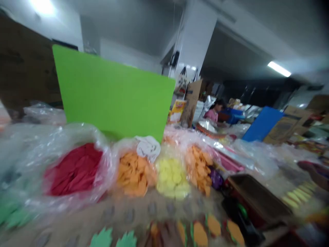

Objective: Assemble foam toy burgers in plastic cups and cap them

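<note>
Neither grip is in view, so released or clenched cannot be told; bagged orange cutouts (135, 175) sit on the worktop (128, 209).

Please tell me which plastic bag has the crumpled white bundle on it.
The left bag of orange cutouts, under the white bundle; the red bag and yellow bag carry none.

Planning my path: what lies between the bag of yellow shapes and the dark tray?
In the head view, a plastic bag of orange shapes and a small purple item lie between the bag of yellow shapes and the dark tray.
</note>
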{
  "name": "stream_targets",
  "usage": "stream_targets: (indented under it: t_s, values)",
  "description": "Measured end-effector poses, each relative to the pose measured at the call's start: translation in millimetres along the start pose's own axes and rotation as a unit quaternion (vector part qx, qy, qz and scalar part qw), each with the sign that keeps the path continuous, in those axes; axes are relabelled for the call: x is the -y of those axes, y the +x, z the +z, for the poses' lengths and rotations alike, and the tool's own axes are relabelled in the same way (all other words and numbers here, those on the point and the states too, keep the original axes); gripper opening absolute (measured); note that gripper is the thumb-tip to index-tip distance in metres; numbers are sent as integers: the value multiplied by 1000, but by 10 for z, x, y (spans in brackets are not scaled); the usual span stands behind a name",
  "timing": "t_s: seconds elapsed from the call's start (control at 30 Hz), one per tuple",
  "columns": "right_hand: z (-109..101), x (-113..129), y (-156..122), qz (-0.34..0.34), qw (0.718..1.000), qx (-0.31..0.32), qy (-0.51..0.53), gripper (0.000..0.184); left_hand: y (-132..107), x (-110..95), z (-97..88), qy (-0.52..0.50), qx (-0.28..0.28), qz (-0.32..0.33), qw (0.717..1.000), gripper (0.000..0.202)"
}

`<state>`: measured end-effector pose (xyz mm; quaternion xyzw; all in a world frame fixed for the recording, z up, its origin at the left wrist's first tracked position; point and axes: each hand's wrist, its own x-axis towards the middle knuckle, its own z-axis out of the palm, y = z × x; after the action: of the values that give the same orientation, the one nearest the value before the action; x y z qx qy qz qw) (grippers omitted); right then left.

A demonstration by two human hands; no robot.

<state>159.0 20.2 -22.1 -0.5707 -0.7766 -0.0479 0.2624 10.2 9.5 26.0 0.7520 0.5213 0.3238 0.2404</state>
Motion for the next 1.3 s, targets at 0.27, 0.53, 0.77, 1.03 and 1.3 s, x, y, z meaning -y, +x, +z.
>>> stream_targets:
  t_s: [0.27, 0.53, 0.77, 1.03, 1.3]
  values:
    - [-173, 253, -534, 57, 990, 60, 114, 33, -506, 411, 31, -392, -114, -249, 878, 31]
    - [-8, 800, -313, 236, 806, 198, 505, 25, -536, 382, -41, -646, -184, -353, 652, 31]
    - [118, 615, 76, 230, 816, 239, 473, 33, -795, 721, -253, -386, -181, -268, 864, 25]
    - [260, 614, 33, 136, 884, 243, 376, 23, -868, 820, -183, -142, -128, -156, 969, 21]
    - [311, 611, -23, -29, 987, 139, 76, 25, -905, 739, -155, 134, 1, -1, 991, 39]
